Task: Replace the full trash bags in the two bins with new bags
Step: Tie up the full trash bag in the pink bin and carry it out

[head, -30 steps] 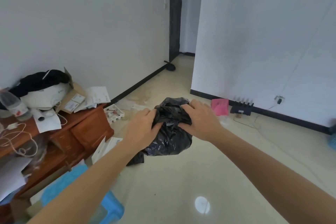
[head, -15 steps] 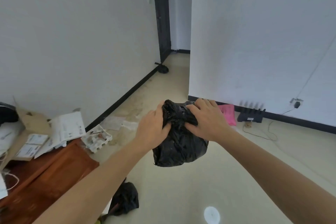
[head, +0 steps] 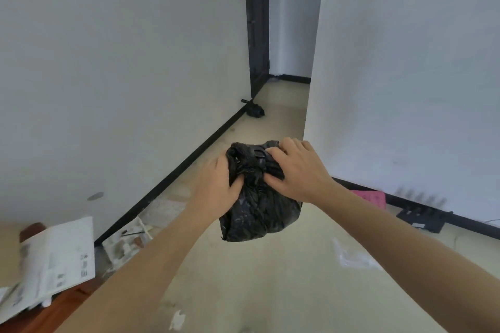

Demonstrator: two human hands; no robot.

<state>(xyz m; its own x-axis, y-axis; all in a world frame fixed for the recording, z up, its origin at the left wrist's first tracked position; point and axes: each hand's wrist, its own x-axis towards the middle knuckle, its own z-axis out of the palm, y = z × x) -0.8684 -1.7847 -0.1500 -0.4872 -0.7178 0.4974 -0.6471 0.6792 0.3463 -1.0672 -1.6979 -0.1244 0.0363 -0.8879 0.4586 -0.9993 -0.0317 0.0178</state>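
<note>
Grip on the black trash bag [head: 259,213]: the left hand [head: 219,192] and the right hand [head: 297,170] each clench a bunch of film at the gathered neck, thumbs pressed toward each other over the twist, so both are grasping the bag. The filled body hangs directly below the grip, held in the air in front of the person, well above the floor [head: 270,292] and touching nothing else. The step in hand appears to be tying the neck shut. Done well, it calls for keeping the two bunches taut and crossing them close to the contents, so that the knot seats low and the thin film neither tears nor slips open. Farther off, a second black bag [head: 254,110] lies on the floor beside the door frame, well apart. Papers [head: 54,259] rest on the wooden surface [head: 59,311] at lower left.
</note>
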